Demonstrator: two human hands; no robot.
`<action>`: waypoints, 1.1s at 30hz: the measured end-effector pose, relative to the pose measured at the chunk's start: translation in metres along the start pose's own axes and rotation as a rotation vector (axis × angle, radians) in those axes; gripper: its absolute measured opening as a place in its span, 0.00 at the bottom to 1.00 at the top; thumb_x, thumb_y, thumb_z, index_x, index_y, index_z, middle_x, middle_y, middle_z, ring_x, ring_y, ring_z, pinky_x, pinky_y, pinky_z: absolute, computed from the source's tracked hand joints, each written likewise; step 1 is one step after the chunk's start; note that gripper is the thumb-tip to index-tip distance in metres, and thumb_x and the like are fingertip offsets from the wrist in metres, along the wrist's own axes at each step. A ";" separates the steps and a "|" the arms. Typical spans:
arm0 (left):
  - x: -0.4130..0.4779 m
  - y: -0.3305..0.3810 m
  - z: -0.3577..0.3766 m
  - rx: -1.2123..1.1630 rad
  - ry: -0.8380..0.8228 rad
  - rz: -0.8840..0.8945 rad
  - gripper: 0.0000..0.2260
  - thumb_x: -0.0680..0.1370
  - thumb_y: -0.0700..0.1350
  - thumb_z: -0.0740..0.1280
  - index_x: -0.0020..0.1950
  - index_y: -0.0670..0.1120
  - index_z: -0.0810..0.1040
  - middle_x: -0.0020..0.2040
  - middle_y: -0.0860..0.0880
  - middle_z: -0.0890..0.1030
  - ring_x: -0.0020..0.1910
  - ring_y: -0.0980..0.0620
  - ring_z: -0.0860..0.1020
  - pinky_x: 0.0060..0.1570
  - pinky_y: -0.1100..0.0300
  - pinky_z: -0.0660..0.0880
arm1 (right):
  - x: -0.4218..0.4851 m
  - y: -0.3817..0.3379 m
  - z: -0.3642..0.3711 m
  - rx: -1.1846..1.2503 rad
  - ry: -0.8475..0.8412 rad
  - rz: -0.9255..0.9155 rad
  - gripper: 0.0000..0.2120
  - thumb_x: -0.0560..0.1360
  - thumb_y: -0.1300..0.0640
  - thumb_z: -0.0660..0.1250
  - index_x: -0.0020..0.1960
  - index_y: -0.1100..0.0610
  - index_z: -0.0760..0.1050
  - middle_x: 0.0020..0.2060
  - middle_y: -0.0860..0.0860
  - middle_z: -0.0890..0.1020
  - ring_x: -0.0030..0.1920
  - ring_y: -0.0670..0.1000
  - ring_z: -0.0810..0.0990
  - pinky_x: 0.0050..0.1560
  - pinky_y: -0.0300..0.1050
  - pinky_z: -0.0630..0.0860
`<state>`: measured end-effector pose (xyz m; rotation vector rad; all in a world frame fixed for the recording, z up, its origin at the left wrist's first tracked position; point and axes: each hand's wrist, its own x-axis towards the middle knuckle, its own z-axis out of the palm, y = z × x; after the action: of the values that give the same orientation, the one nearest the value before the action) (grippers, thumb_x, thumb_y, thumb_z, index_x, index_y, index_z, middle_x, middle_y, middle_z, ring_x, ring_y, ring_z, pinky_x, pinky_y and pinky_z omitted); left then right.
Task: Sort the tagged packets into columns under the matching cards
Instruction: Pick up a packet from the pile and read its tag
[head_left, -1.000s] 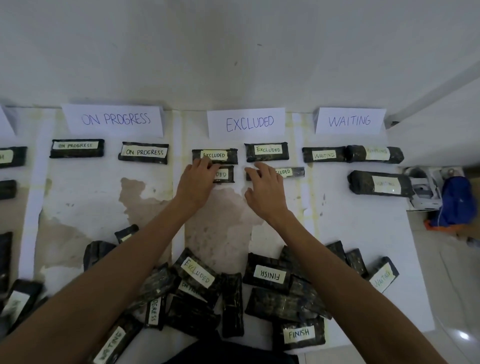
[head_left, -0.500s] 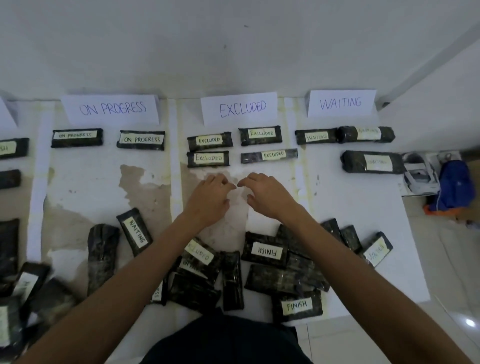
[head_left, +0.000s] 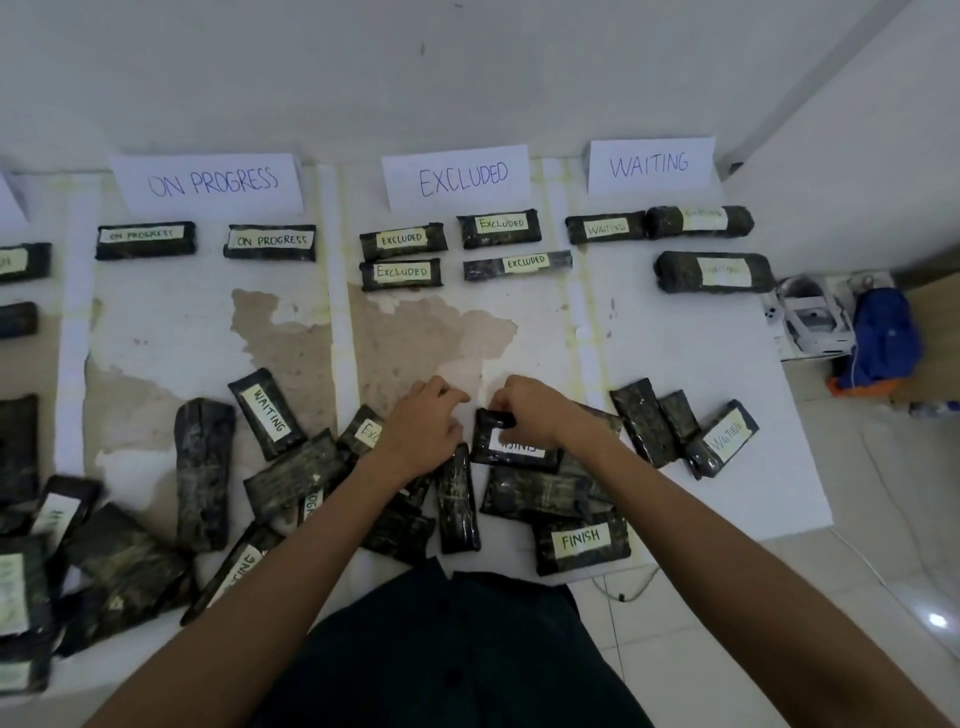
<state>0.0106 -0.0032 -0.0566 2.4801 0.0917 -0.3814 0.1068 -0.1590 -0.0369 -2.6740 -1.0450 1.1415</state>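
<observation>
Three paper cards line the far edge: ON PROGRESS (head_left: 208, 182), EXCLUDED (head_left: 460, 176) and WAITING (head_left: 649, 165). Dark packets with matching tags lie in rows under each. A loose pile of packets (head_left: 291, 473) covers the near side. My right hand (head_left: 530, 410) grips the upper left corner of a packet tagged FINISH (head_left: 514, 451). My left hand (head_left: 423, 431) lies curled over the pile, covering half of a packet tagged EXCLUDED (head_left: 363, 431); its grip is hidden. Another FINISH packet (head_left: 582, 540) lies nearer me.
White strips (head_left: 343, 322) divide the white sheet into columns. WAITING-tagged packets lie loose at left (head_left: 267, 413) and right (head_left: 724, 441). More packets crowd the left edge (head_left: 21, 587). A blue bag (head_left: 883, 338) and a white device (head_left: 810, 322) sit on the floor at right.
Both hands have drawn back from the EXCLUDED rows to the near pile. My right hand has taken hold of a FINISH packet; the left has settled on the pile.
</observation>
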 end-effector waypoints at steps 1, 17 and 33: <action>-0.002 0.002 -0.002 -0.035 0.010 -0.012 0.17 0.75 0.43 0.63 0.64 0.45 0.73 0.58 0.45 0.73 0.57 0.44 0.71 0.56 0.50 0.72 | -0.001 -0.002 -0.003 0.045 -0.009 0.008 0.14 0.70 0.59 0.71 0.54 0.56 0.75 0.51 0.55 0.76 0.49 0.54 0.76 0.49 0.48 0.75; -0.034 -0.012 -0.053 -0.103 0.251 -0.211 0.28 0.68 0.55 0.70 0.64 0.45 0.69 0.55 0.46 0.73 0.51 0.47 0.73 0.49 0.51 0.75 | 0.013 -0.092 -0.029 1.221 0.258 0.215 0.13 0.72 0.63 0.69 0.54 0.59 0.71 0.51 0.57 0.78 0.49 0.56 0.81 0.44 0.49 0.83; -0.168 -0.165 -0.147 0.143 0.308 -0.384 0.34 0.66 0.49 0.71 0.71 0.47 0.65 0.65 0.47 0.71 0.62 0.42 0.68 0.60 0.48 0.64 | 0.059 -0.280 -0.015 0.884 0.154 -0.010 0.14 0.72 0.55 0.68 0.56 0.52 0.69 0.43 0.50 0.78 0.43 0.51 0.79 0.37 0.39 0.71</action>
<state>-0.1392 0.2212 0.0110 2.6422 0.6954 -0.1614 -0.0124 0.0953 0.0201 -1.9912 -0.3734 1.0342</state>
